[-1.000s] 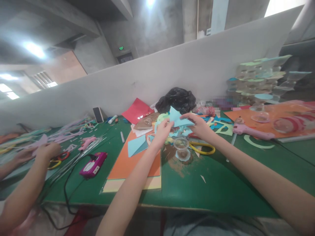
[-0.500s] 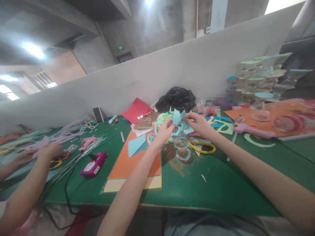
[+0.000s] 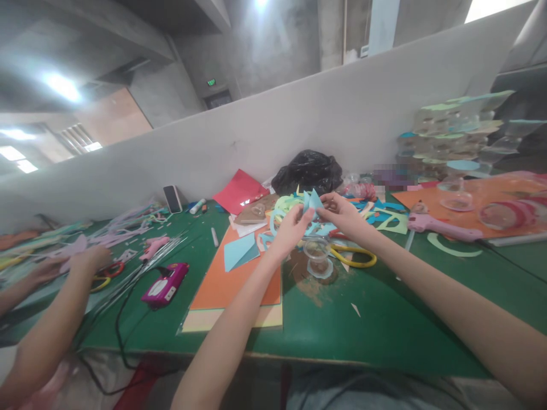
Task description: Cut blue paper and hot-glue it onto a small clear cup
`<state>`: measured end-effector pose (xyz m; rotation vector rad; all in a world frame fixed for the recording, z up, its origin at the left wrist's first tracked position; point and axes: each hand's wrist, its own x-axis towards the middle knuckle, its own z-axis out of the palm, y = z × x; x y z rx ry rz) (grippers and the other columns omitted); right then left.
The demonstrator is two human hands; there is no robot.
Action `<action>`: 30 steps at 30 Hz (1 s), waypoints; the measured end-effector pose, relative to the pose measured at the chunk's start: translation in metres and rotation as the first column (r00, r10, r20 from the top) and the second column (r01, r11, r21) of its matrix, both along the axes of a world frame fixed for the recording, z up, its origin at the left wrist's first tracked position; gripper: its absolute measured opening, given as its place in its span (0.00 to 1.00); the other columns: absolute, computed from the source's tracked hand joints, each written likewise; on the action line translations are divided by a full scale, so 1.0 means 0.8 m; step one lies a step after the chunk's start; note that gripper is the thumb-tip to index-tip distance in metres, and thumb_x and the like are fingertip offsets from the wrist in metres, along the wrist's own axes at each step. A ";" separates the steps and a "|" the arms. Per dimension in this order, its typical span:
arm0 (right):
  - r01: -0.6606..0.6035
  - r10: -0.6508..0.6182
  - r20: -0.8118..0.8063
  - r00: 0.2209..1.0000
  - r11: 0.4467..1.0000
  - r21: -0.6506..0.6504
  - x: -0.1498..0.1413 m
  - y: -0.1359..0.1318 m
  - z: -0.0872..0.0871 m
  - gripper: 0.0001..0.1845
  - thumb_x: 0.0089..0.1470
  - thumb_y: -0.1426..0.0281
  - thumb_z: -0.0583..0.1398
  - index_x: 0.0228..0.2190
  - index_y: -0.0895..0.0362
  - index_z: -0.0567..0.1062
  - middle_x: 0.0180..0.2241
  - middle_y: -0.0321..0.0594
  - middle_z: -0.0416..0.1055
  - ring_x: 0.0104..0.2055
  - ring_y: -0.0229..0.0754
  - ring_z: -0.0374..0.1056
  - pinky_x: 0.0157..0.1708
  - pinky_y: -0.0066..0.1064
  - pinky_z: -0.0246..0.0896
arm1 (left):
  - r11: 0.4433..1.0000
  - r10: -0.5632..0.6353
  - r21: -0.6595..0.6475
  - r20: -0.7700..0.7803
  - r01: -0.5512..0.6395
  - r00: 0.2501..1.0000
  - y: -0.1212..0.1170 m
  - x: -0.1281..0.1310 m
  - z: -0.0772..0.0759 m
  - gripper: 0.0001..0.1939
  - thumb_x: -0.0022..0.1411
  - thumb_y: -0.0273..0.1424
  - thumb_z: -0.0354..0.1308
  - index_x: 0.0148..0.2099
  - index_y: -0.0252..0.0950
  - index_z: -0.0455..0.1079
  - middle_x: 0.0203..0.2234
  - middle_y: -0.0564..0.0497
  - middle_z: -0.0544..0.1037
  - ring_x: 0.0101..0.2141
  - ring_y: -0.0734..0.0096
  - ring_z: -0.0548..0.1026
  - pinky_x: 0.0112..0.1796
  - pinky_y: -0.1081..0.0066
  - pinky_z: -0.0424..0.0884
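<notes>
My left hand (image 3: 290,230) and my right hand (image 3: 339,213) meet over the middle of the green table (image 3: 376,319). Both pinch one small light-blue paper piece (image 3: 311,201), which is crumpled up between the fingertips. Just below the hands stands a small clear plastic cup (image 3: 317,255) on a paper disc. Yellow-handled scissors (image 3: 356,256) lie to the right of the cup. An orange sheet (image 3: 233,279) with a light-blue paper piece (image 3: 241,252) on it lies under my left forearm.
Another person's arms (image 3: 55,296) work at the far left beside a magenta glue gun (image 3: 166,285) and its cable. A pink glue gun (image 3: 440,228), a black bag (image 3: 308,171), a red sheet (image 3: 239,191), a phone (image 3: 171,198) and stacked clear cups (image 3: 453,136) stand around.
The blue paper was a wide flat sheet held between my hands. My hands have drawn together and the paper is now folded small between the fingertips.
</notes>
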<state>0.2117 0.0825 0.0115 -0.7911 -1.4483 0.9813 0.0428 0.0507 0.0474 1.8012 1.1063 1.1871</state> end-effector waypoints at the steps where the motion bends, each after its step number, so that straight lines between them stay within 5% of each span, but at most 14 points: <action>1: -0.007 0.007 0.002 1.000 1.000 -0.008 -0.001 -0.001 0.001 0.20 0.52 0.57 0.66 0.42 0.53 0.70 0.34 0.36 0.74 0.36 0.42 0.75 0.41 0.41 0.77 | 1.000 -0.004 0.016 -0.024 0.005 1.000 -0.001 0.000 0.000 0.14 0.65 0.44 0.58 0.38 0.38 0.68 0.28 0.55 0.70 0.29 0.72 0.68 0.34 0.72 0.63; 8: -0.010 0.007 0.057 0.998 0.999 0.047 -0.001 -0.011 0.008 0.18 0.55 0.56 0.65 0.43 0.53 0.71 0.38 0.39 0.75 0.36 0.43 0.76 0.40 0.42 0.76 | 0.998 0.061 0.017 -0.084 -0.059 0.995 -0.005 -0.001 0.006 0.06 0.66 0.35 0.56 0.38 0.38 0.69 0.26 0.54 0.72 0.29 0.70 0.69 0.34 0.70 0.63; 14: 0.099 -0.121 0.157 0.980 0.985 0.138 0.005 -0.017 0.011 0.16 0.60 0.53 0.60 0.40 0.52 0.75 0.35 0.38 0.75 0.33 0.41 0.72 0.33 0.36 0.71 | 0.998 0.058 0.009 -0.076 -0.057 0.995 -0.005 0.000 0.006 0.06 0.67 0.33 0.55 0.37 0.39 0.68 0.25 0.54 0.73 0.28 0.70 0.69 0.33 0.70 0.62; 30: 0.143 -0.159 0.164 0.974 0.984 0.103 0.002 -0.016 0.014 0.13 0.57 0.57 0.62 0.37 0.53 0.74 0.34 0.38 0.75 0.33 0.42 0.71 0.34 0.37 0.69 | 0.994 0.071 0.096 -0.237 -0.050 0.969 -0.005 0.001 0.001 0.06 0.67 0.31 0.52 0.35 0.40 0.61 0.27 0.55 0.69 0.30 0.70 0.67 0.35 0.70 0.60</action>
